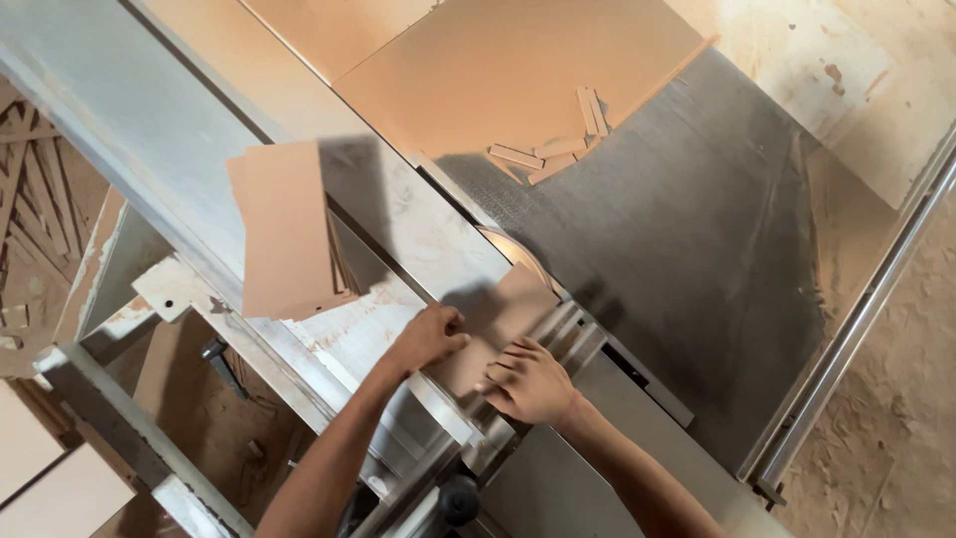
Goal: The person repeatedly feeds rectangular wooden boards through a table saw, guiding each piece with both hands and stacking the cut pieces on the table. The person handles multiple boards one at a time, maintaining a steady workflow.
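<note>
A small brown fibreboard piece (503,309) lies on the table saw, its far end close to the round saw blade (513,249). My left hand (430,337) grips the piece's left edge with curled fingers. Pressed flat on the near end of the same piece is my right hand (528,384), fingers spread toward the blade. Both forearms come in from the bottom of the view.
A stack of cut fibreboard panels (287,229) rests on the sliding table at the left. Several thin offcut strips (558,149) lie beyond the blade beside a large board (518,60). The grey saw table (697,259) spreads right to a metal rail (866,309). Sawdust covers the floor.
</note>
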